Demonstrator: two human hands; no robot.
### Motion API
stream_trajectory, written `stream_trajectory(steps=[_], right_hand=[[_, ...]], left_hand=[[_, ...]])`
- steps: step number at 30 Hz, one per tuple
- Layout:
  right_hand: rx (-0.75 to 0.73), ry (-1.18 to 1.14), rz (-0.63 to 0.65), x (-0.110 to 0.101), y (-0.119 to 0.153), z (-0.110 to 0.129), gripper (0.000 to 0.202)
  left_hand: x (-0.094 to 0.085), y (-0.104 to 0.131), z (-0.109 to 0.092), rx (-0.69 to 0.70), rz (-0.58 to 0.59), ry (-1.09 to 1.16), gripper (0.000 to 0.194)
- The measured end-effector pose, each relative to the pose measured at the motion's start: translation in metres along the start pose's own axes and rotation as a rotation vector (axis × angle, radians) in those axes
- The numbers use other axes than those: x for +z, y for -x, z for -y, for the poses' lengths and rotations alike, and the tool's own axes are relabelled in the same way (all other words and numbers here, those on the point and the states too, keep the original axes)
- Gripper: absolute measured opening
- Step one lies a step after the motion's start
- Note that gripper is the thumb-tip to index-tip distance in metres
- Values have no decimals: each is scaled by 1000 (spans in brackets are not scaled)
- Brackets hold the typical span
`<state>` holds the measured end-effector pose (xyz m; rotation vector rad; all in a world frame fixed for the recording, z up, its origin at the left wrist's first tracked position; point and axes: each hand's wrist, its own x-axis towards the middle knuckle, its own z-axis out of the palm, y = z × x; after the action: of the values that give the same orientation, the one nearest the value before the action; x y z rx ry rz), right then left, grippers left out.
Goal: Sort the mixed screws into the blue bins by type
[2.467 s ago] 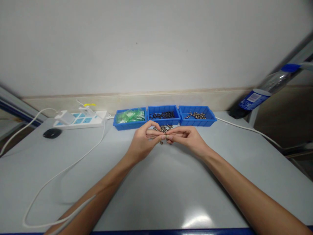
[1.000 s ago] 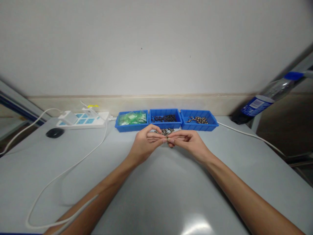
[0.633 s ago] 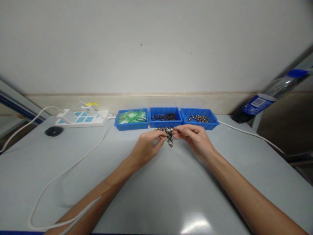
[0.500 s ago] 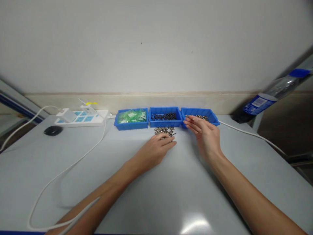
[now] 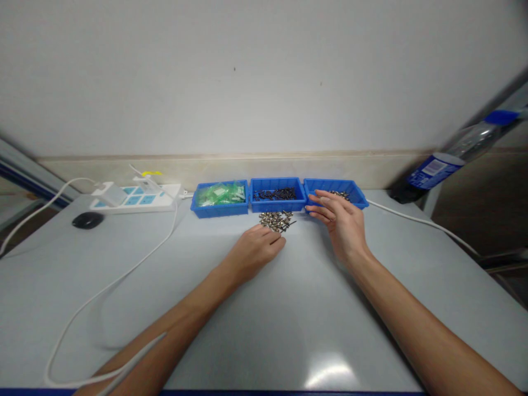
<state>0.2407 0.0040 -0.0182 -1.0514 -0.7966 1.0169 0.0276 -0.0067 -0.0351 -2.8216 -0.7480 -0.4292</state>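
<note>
A pile of small metal parts (image 5: 275,220) lies on the grey table in front of the middle blue bin (image 5: 275,208), which holds dark screws. My left hand (image 5: 258,247) rests at the near edge of the pile, its fingers curled together; whatever is between the fingertips is hidden. Over the front left corner of the right blue bin (image 5: 358,192), my right hand (image 5: 340,223) is held with its fingers spread and nothing visible in them. That bin contains small metal pieces, partly covered by the hand.
The left blue bin (image 5: 220,210) holds green plastic packets. Further left are a white power strip (image 5: 165,201), a black mouse (image 5: 88,220) and a white cable (image 5: 111,286). A bottle (image 5: 435,170) leans at the right.
My left hand has drawn back slightly to the left, its fingers more curled, uncovering more of the pile. My right hand's fingers have spread a little beside the right bin.
</note>
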Motion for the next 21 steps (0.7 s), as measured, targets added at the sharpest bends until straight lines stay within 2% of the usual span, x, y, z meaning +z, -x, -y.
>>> stream_trajectory(steps=[2,4,6,9,12,15,19,21], right_hand=[[1,6,9,0,0,0,20],[0,17,29,-1,0,0,19],[3,46,81,0,1,0,18],[-14,162,246,1,4,1,20],[-27,276,445,3,9,2,23],[20,282,580,5,14,2,29],[91,217,637,6,17,-1,31],[104,190,637,7,17,-3,31]], left_hand=[[0,1,0,-35,-70,50,17],[0,1,-1,-111,-186,204,19],[-1,1,-3,-232,-314,427,20],[-6,-2,-6,-466,-443,783,24],[-11,-6,-7,-670,-493,1088,31],[-14,-9,-6,-784,-530,1252,37],[-15,-11,-6,-816,-514,1357,43],[-15,-10,-6,-812,-500,1339,41]])
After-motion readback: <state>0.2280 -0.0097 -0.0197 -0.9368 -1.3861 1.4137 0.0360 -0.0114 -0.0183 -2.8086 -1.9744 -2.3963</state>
